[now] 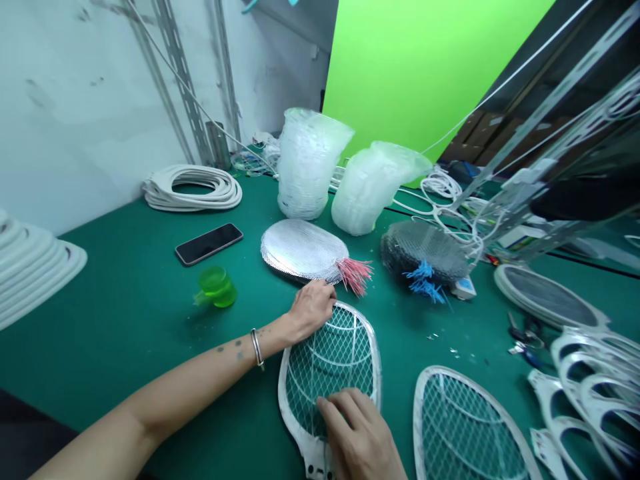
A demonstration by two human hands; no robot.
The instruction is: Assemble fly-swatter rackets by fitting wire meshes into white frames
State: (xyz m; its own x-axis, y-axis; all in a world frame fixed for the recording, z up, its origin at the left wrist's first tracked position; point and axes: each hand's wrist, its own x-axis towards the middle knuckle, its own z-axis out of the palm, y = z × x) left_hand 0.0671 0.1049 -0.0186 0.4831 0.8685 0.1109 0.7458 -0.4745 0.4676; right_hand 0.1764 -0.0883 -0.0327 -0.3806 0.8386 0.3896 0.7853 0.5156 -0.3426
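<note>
A white-framed electric swatter racket [330, 360] with wire mesh lies on the green mat in front of me. My left hand [313, 310] rests on its top rim and appears to grip it. My right hand [357, 433] lies across the lower mesh, with its fingers spread on the wires. Just beyond my left hand sits a stack of silver mesh [295, 250] with pink wires [356, 275] at its end. A dark mesh stack [423, 250] with blue wires [423, 283] lies to the right. Another racket [465, 427] lies apart from my right hand.
Clear plastic stacks [307, 163] stand behind the mesh. White frames [590, 393] pile up at the right, near pliers [523, 333]. A phone [209, 243], a green cup [216, 287] and coiled white strips [193, 188] lie at the left. White cables [443, 187] tangle at the back.
</note>
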